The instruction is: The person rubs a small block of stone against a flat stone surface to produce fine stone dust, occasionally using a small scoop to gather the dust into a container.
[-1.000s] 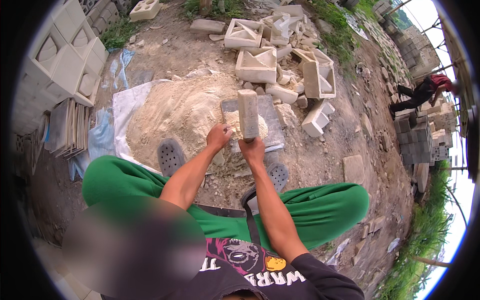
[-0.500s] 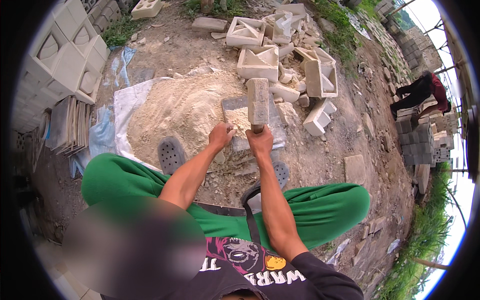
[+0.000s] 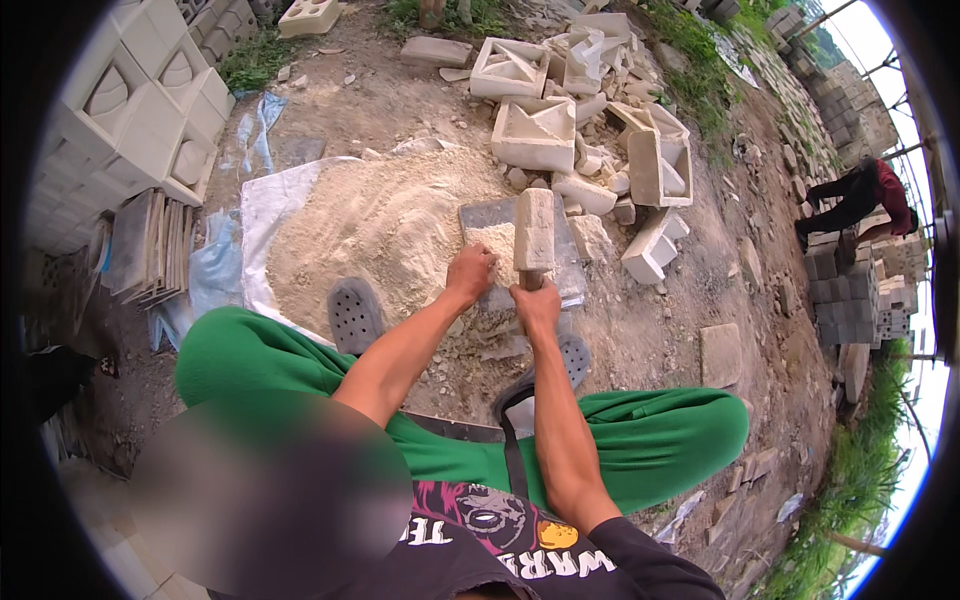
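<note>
Gripping a dusty, block-headed mallet [image 3: 534,230] by its handle in the tightly wrapped right hand [image 3: 537,304], just right of the frame's centre, with the head pointing up-frame across the view of a dark slab [image 3: 483,216]. Curling the left hand [image 3: 472,272] near the frame's centre, beside pale crumbs [image 3: 493,237] on the slab, but cannot tell of anything pinched in its bent fingers. Facing a heap of pale powder [image 3: 370,215] left of centre and broken blocks [image 3: 533,140] in the upper centre-right.
</note>
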